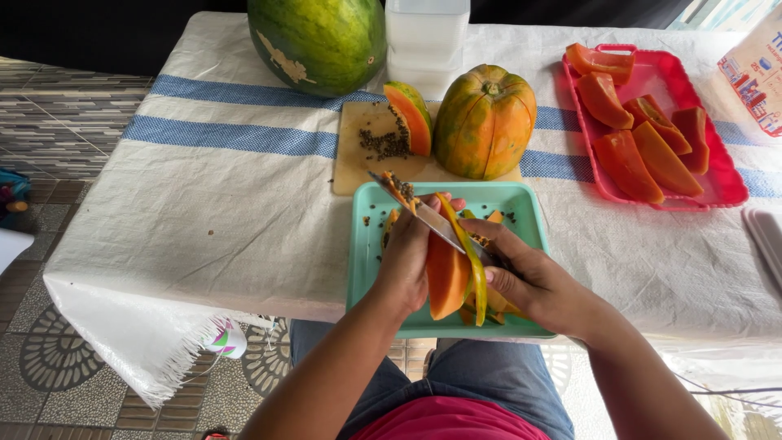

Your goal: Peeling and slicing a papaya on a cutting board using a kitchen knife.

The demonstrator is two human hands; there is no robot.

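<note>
Two hands work over the shallow mint-green plastic tray [364, 244], so the peelings drop into it instead of onto the white woven tablecloth with blue stripes [220, 195]. My left hand [405, 259] is wrapped around an orange papaya wedge [446, 277], fingers closed on its back to keep it upright and steady. My right hand [533, 281] grips the handle of a steel kitchen knife [423, 213], whose blade runs up and left, with seeds and pulp clinging near its tip. A long yellow-green strip of peel [474, 265] curls off the wedge beside the blade and hangs toward the tray.

Just beyond the tray, a pale wooden cutting board [354, 163] carries a heap of dark seeds [384, 145], a small cut papaya piece [410, 116] and the scored whole papaya [485, 122]. Peeled orange slices [635, 138] lie apart in a pink plastic tray [729, 191] to the right, kept away from the scraps. A striped green watermelon [318, 41] sits at the far edge.
</note>
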